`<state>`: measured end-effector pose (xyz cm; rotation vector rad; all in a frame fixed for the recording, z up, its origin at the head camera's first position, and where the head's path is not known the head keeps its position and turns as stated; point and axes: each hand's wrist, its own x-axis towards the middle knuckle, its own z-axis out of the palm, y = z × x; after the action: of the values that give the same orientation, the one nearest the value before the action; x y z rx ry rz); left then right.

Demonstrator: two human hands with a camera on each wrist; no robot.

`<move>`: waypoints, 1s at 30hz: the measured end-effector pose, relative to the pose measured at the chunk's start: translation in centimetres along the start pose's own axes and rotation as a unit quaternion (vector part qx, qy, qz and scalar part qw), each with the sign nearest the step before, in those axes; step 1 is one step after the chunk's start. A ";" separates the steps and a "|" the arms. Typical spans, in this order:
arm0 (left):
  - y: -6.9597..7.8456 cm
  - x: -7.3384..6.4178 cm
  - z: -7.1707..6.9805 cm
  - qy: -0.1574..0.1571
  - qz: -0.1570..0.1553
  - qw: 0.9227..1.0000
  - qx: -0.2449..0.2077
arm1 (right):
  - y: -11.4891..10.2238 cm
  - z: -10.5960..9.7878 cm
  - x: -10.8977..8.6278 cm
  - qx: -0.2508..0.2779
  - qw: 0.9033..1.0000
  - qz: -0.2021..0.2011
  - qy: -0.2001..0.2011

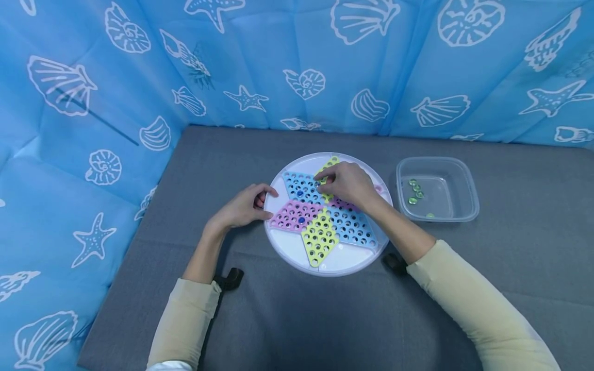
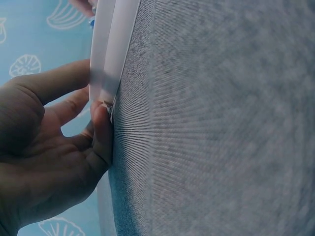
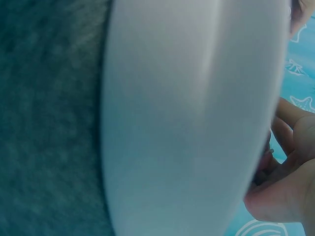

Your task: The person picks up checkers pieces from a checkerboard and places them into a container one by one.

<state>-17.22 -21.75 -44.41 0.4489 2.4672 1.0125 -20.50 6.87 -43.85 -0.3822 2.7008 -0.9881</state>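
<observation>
A round white Chinese checkers board [image 1: 290,247] with a star of blue, pink and yellow hole fields lies on the grey table. My left hand [image 1: 242,207] grips its left rim, fingers and thumb at the edge; the left wrist view shows this hand [image 2: 59,128] close up. Over the far part of the star, my right hand [image 1: 350,183] pinches a small marble [image 1: 317,184], mostly covered by the fingertips. Two dark blue marbles sit in holes: one marble [image 1: 300,194] in the blue field, another marble [image 1: 302,220] in the pink field.
Right of the board stands a clear plastic container [image 1: 472,198] with several greenish glass marbles [image 1: 412,201] in it. A blue curtain [image 1: 260,56] with white shell prints hangs behind and left of the grey tabletop [image 1: 297,319].
</observation>
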 end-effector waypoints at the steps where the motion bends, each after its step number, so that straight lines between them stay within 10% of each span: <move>1: 0.0 0.0 0.0 0.000 0.001 1.000 0.000 | 0.0 0.0 0.0 -0.001 1.000 0.001 0.001; 30: 0.3 -0.2 0.0 -0.006 -0.004 1.000 -0.014 | 0.9 -1.0 -1.2 0.056 0.998 -0.022 0.018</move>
<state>-17.04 -21.59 -44.15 0.4357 2.4398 1.0363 -19.80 8.57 -43.53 -0.4080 2.6633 -1.1645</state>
